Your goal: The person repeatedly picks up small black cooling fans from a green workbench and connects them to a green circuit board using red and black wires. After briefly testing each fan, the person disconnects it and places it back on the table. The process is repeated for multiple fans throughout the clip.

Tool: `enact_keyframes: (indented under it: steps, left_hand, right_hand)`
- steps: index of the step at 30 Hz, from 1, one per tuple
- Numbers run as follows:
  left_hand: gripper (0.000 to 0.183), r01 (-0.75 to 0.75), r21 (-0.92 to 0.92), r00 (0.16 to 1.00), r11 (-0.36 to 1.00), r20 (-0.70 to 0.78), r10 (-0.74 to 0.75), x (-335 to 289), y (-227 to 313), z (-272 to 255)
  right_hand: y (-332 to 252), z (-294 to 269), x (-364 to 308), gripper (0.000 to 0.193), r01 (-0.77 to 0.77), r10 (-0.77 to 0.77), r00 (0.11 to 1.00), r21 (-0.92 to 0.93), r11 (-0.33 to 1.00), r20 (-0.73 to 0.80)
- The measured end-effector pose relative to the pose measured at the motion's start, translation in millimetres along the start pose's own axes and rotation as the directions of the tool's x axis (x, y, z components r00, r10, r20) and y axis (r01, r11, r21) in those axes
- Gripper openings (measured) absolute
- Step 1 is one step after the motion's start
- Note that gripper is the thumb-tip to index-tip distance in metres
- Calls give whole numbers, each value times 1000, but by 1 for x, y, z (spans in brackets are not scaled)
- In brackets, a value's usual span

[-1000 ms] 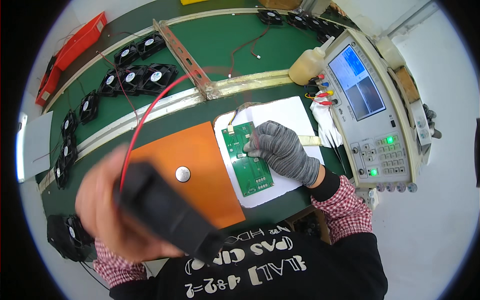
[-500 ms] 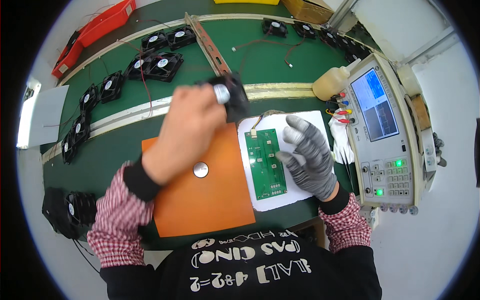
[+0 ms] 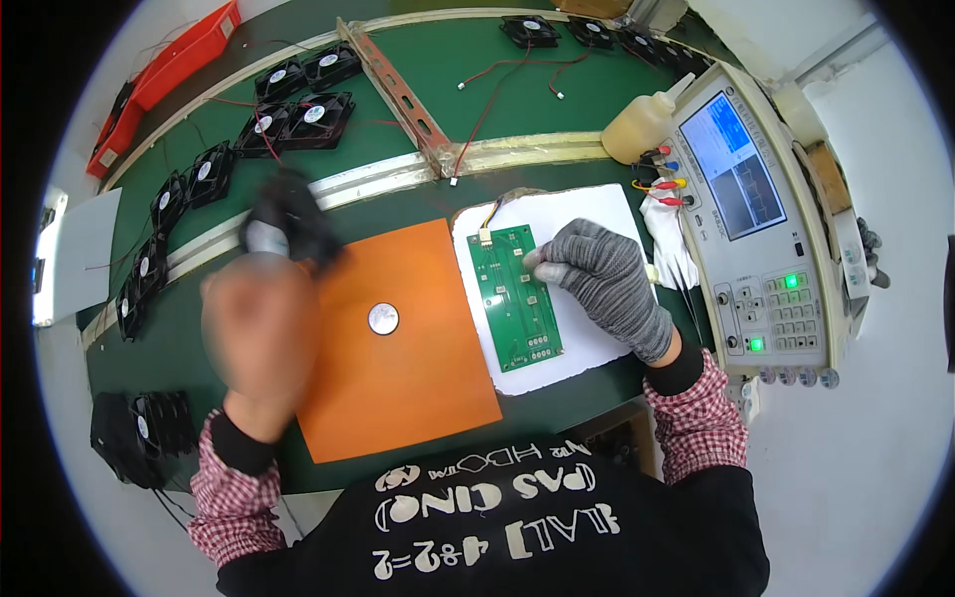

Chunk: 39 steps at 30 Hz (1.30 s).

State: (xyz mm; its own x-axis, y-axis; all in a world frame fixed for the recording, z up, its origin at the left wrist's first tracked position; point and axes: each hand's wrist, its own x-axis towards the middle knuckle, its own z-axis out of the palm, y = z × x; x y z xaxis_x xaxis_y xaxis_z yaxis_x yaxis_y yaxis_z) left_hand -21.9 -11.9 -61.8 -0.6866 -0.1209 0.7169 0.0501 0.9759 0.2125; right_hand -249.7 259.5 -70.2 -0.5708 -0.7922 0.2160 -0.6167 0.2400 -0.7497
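My bare left hand [image 3: 261,323], smeared by motion, grips a black cooling fan [image 3: 293,214] above the far left corner of the orange mat [image 3: 408,388]. A round silver disc [image 3: 383,318] lies on that mat. My right hand [image 3: 607,284], in a grey striped glove, is closed, thumb and fingertips together at the right edge of a green circuit board [image 3: 517,313]. Whether anything is pinched there is hidden. The circuit board rests on a white sheet [image 3: 587,363], with a plug and thin wires at its far end.
Several more fans [image 3: 315,119] stand along the far left of the green bench. A slotted metal bar [image 3: 398,90] divides the far side. At right are a yellowish bottle [image 3: 639,127], a test instrument [image 3: 766,229], a white glove [image 3: 668,234] and tweezers [image 3: 688,303].
My left hand has swung left and nearer with the fan, away from the metal bar. My right hand's fingers have closed by the circuit board. The whole view has shifted slightly.
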Motion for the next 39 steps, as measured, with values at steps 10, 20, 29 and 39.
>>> enact_keyframes:
  steps: [10,20,29,39]
  left_hand:
    - [88,122,-167,887,978,461,-32,20,56,17]
    - [69,-361,-94,933,928,-16,361,20,68,-30]
    - [44,878,-330,478,-346,602,639,59,47,-46]
    - [95,-264,19,964,964,28,264,60,69,-44]
  right_hand:
    - [14,22,-2,13,149,-151,988,-57,987,-25]
    - [22,21,3,18,224,-223,975,-50,973,12]
    - [17,27,6,17,255,-255,967,35,966,10]
    - [13,28,0,16,285,-293,954,-118,951,-66]
